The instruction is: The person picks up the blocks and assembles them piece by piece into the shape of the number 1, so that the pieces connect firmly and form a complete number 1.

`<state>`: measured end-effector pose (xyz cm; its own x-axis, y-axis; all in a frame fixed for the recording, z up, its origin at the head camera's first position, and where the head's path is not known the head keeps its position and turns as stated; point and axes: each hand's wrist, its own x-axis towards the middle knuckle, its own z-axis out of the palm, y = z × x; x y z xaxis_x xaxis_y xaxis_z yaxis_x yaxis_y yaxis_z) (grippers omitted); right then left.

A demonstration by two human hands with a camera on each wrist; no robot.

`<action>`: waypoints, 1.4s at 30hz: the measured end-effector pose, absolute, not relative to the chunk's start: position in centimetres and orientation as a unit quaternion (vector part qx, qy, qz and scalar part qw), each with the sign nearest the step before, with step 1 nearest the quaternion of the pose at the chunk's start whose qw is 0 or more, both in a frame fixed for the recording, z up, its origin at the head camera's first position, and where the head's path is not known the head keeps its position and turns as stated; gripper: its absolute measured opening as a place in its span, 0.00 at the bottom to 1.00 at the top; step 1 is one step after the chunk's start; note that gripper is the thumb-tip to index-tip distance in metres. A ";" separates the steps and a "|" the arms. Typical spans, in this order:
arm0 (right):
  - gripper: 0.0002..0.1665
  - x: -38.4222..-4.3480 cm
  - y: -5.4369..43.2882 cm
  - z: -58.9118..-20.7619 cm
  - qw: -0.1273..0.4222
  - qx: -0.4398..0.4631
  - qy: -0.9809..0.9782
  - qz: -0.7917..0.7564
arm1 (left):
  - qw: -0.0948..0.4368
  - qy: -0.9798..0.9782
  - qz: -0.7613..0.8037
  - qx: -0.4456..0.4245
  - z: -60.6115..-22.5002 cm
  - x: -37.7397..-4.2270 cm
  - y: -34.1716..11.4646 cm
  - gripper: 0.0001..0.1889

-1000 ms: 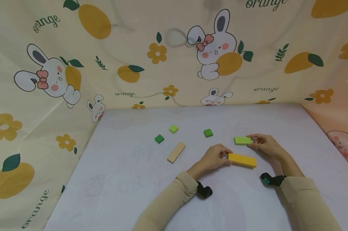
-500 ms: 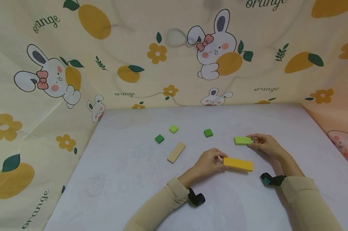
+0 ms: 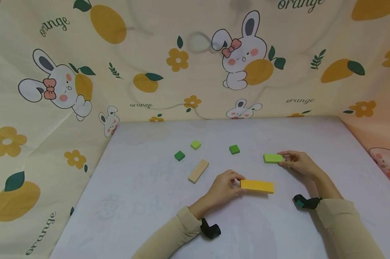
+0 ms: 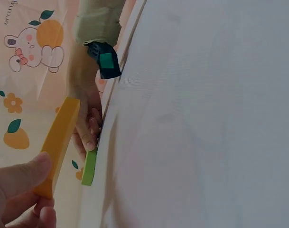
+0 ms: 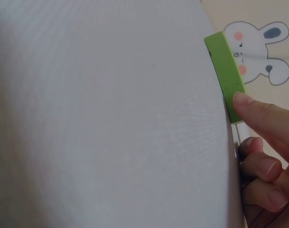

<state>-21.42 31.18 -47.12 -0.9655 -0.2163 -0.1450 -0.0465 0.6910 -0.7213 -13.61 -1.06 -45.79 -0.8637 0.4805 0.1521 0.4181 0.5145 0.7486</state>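
Observation:
My left hand (image 3: 225,187) pinches one end of a long yellow block (image 3: 257,186), which points to the right and has a shadow under it. In the left wrist view the thumb lies along the near end of the yellow block (image 4: 60,142). My right hand (image 3: 299,164) holds the right end of a short light green block (image 3: 273,158) on the table, between thumb and fingers. The right wrist view shows the thumb against the side of the light green block (image 5: 224,71), with other fingers curled below. The two blocks are apart.
To the left on the white table (image 3: 133,208) lie a plain wooden block (image 3: 198,171), a dark green cube (image 3: 179,155), a small light green block (image 3: 195,144) and another dark green cube (image 3: 234,149). A printed cloth (image 3: 201,21) rises behind and at the sides.
My left hand has drawn the yellow block leftward and slightly nearer, away from the light green block. My right hand and its block have stayed in place.

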 end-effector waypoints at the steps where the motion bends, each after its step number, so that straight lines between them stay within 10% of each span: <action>1: 0.30 -21.4 31.2 -47.1 0.110 -0.070 0.913 -0.386 | 0.036 0.870 0.422 0.253 -45.7 -13.5 -1.3 0.17; 42: 0.29 -21.1 31.1 -46.7 0.107 -0.072 0.912 -0.389 | 0.051 0.872 0.452 0.183 -46.6 -10.8 -8.0 0.17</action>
<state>-21.09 31.11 -46.71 -0.9670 -0.2135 -0.1392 -0.0476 0.6878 -0.7244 -10.77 -7.98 -46.57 -0.9277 0.3655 0.0762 0.2731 0.5251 0.8060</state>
